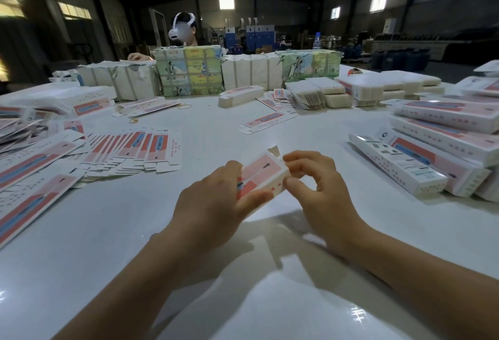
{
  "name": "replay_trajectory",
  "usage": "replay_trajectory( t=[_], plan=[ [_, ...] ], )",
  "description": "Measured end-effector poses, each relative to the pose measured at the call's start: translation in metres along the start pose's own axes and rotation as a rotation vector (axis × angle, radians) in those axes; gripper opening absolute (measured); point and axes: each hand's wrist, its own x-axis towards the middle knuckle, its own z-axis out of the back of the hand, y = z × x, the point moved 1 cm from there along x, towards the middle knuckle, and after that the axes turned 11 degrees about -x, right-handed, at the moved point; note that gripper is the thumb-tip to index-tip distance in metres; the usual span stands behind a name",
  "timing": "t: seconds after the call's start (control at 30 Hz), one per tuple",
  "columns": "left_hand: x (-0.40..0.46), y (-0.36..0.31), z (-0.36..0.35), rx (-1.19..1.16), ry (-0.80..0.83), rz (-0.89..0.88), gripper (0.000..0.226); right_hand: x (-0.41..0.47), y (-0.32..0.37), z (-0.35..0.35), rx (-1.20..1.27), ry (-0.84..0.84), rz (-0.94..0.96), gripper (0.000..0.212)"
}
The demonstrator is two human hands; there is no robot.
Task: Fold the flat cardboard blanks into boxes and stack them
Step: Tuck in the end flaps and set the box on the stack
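Both hands meet over the middle of the white worktop, working on one half-formed box held just above its surface. The left hand wraps the near part of the box, its grip closed round it with the thumb lying along the lower side and the fingers curled over the far side. The right hand is at the far end of the box, its grip narrowed to a pinch: fingertips on the upper edge, the thumb against the lower corner, and the remaining fingers loosely curved. A small end flap stands up at the far end of the box, not tucked in. The box shows a pink and red printed face with a dark slim shape on it. To the left, a fanned spread of flat blanks lies overlapping on the worktop, with more loose blanks toward the left edge. To the right, finished boxes lie stacked in layers, the nearest one lying at an angle with its white printed side up. A single flat blank lies alone further back, near the centre. Along the far side stand wrapped bundles in a row, and behind them another person wearing a white headset. Two rubber bands lie near the bundles.
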Motion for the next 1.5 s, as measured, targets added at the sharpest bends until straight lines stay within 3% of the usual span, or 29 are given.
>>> replay_trajectory(
  t=[0.07,0.23,0.43,0.77,0.87,0.93,0.97,1.03,1.1,1.2,1.37,1.5],
  plan=[
    [0.0,0.001,0.001,-0.01,-0.003,-0.02,0.075,0.001,0.0,0.0,0.062,0.026,-0.032,0.029],
    [-0.004,0.002,0.001,0.046,0.044,-0.055,0.082,0.002,-0.004,0.003,0.139,0.188,-0.061,0.067],
    [-0.006,0.001,0.0,0.12,0.011,-0.047,0.083,-0.004,-0.003,-0.004,-0.064,0.084,0.016,0.065],
    [-0.001,-0.004,-0.005,0.264,-0.033,-0.065,0.08,-0.004,-0.005,-0.013,-0.038,0.138,-0.046,0.06],
    [-0.003,-0.004,-0.002,0.232,-0.041,-0.06,0.076,0.004,-0.007,-0.004,0.082,0.06,-0.151,0.063],
    [-0.004,-0.006,-0.002,0.239,-0.054,-0.073,0.071,0.012,-0.013,0.001,0.253,-0.007,-0.377,0.064],
    [-0.005,-0.008,-0.003,0.248,-0.061,-0.081,0.07,0.015,-0.015,0.002,0.464,0.008,-0.545,0.06],
    [-0.005,-0.011,-0.006,0.276,-0.057,-0.106,0.077,0.018,-0.013,0.001,0.945,0.165,-0.808,0.045],
    [-0.007,-0.013,-0.009,0.307,-0.049,-0.136,0.087,0.015,-0.009,0.0,1.065,0.308,-0.803,0.034],
    [-0.008,-0.013,-0.01,0.348,-0.053,-0.155,0.091,0.011,-0.007,-0.004,0.794,0.268,-0.581,0.015],
    [-0.007,-0.023,-0.013,0.48,-0.057,-0.155,0.085,0.003,-0.005,-0.008,-0.093,0.172,-0.155,0.023],
    [-0.009,-0.028,-0.014,0.521,-0.074,-0.155,0.072,0.001,-0.003,-0.009,-0.308,0.149,-0.005,0.021]
  ],
)
